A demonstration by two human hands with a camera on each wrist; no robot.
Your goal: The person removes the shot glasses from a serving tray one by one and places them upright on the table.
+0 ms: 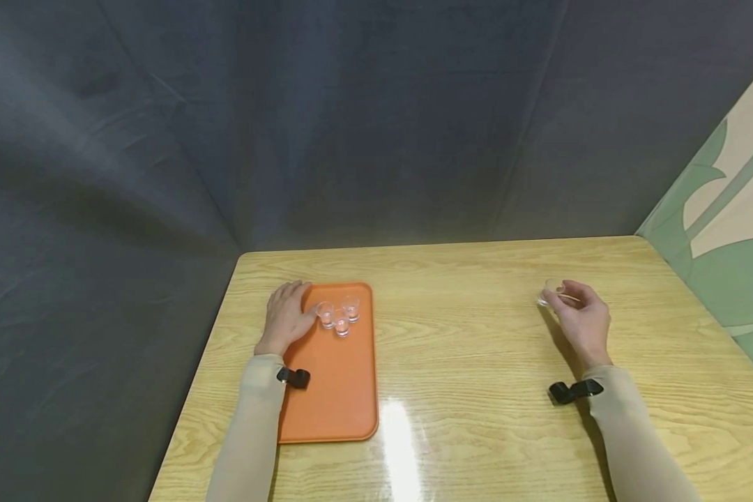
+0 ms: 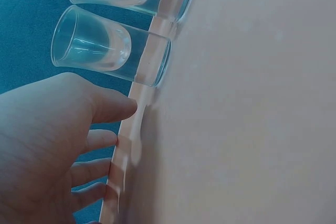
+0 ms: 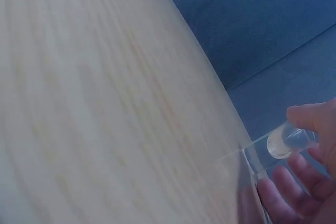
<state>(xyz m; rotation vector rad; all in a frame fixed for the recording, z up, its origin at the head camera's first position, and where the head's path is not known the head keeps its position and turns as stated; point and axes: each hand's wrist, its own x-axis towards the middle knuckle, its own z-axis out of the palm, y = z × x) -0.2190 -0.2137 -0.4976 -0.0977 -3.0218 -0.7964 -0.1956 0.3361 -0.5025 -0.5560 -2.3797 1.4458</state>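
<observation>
Three small clear shot glasses (image 1: 341, 323) stand close together on the upper part of an orange tray (image 1: 332, 397). My left hand (image 1: 284, 321) lies at the tray's upper left edge, fingers spread, its thumb beside the leftmost glass. In the left wrist view two of those glasses (image 2: 110, 43) show thick bases, and the left hand (image 2: 47, 140) has nothing in its grasp. Far to the right, my right hand (image 1: 582, 321) pinches another clear shot glass (image 3: 286, 142) between thumb and fingers, low over the wooden table or touching it; which, I cannot tell.
The wood-grain table (image 1: 464, 348) stretches between the tray and the right hand. Dark cloth (image 1: 383, 125) hangs behind it and along the left side. A green and cream patterned panel (image 1: 721, 223) borders the right. Each wrist wears a black camera strap.
</observation>
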